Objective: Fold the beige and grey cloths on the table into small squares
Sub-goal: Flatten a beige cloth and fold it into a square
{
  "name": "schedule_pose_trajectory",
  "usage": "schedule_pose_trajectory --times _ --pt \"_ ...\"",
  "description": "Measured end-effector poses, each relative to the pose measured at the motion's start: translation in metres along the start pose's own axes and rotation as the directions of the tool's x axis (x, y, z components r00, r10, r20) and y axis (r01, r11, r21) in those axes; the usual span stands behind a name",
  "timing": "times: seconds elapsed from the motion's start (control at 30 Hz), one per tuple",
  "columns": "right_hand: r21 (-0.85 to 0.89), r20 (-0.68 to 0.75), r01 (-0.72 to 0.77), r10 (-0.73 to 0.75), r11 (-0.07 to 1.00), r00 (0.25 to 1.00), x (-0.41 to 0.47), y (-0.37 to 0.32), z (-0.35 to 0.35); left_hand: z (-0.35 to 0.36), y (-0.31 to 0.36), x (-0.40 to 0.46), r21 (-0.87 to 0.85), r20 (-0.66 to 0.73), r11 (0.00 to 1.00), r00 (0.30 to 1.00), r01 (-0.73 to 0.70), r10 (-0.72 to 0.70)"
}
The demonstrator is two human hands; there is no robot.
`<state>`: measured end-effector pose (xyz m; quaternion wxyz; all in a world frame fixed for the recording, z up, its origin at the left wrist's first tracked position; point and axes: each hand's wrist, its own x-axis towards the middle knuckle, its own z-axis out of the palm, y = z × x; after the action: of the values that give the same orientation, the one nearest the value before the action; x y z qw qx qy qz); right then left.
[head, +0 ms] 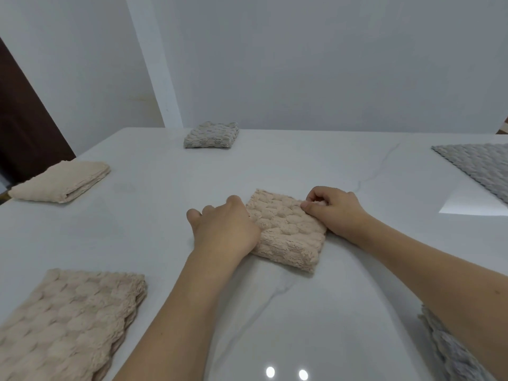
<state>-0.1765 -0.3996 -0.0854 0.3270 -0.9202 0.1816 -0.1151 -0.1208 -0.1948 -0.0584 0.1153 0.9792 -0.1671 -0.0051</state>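
Observation:
A beige bubble-textured cloth (287,232), folded into a small thick square, lies in the middle of the white marble table (302,166). My left hand (224,228) grips its left edge, fingers curled down over the side. My right hand (331,209) pinches the cloth's far right corner between thumb and curled fingers. A folded grey cloth (211,135) sits at the table's far edge. A folded beige cloth (61,182) lies at the far left.
A larger beige cloth (68,325), folded in layers, lies at the near left. A flat grey cloth (478,166) is spread at the far right, and another grey cloth (450,350) shows under my right forearm. A white wall stands behind the table.

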Motion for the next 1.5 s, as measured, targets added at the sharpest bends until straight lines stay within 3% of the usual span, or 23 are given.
schedule_pose_trajectory --times 0.1,0.2,0.27,0.33,0.4,0.5,0.67,0.83,1.17,1.4,1.5 --pt "0.001 -0.004 0.023 -0.023 1.0 1.0 0.001 0.001 0.0 0.002 -0.001 -0.002 0.08 -0.158 0.997 0.987 -0.01 0.023" --pt "0.016 -0.007 0.023 -0.023 1.0 1.0 0.002 0.001 0.0 -0.002 0.004 -0.007 -0.014 -0.327 0.977 0.924 -0.213 0.197" --pt "0.026 -0.004 0.029 -0.029 0.999 1.0 0.002 0.001 0.001 -0.007 0.012 -0.016 -0.276 -0.248 0.883 0.915 -0.381 0.317" --pt "0.035 -0.005 0.03 -0.03 0.999 1.0 0.001 0.001 0.0 -0.007 0.022 -0.027 -0.443 -0.059 0.817 0.921 -0.371 0.386" --pt "0.051 0.003 0.02 -0.02 0.999 1.0 0.001 0.0 -0.001 -0.001 0.028 -0.031 -0.341 0.031 0.865 0.915 -0.369 0.403" --pt "0.052 0.007 0.022 -0.022 0.998 1.0 0.001 0.0 -0.001 0.005 0.03 -0.029 -0.137 0.061 0.934 0.938 -0.33 0.341" --pt "0.004 -0.005 0.039 -0.039 0.999 0.999 0.002 0.002 0.001 0.013 0.038 -0.04 0.044 0.035 0.935 0.936 -0.353 0.351" --pt "-0.021 -0.019 0.047 -0.047 0.999 0.999 0.004 0.004 0.003 0.01 0.038 -0.038 -0.008 0.039 0.93 0.93 -0.366 0.367" --pt "-0.036 -0.019 0.058 -0.059 0.998 0.998 0.006 0.005 0.004 0.014 0.037 -0.036 0.117 0.159 0.906 0.908 -0.408 0.388" --pt "-0.042 -0.025 0.053 -0.054 0.998 0.998 0.008 0.006 0.005 0.002 0.028 -0.033 -0.042 0.316 0.919 0.867 -0.393 0.385" --pt "-0.048 -0.026 0.049 -0.05 0.998 0.998 0.009 0.006 0.005 0.001 0.02 -0.022 -0.19 0.293 0.912 0.866 -0.363 0.406"
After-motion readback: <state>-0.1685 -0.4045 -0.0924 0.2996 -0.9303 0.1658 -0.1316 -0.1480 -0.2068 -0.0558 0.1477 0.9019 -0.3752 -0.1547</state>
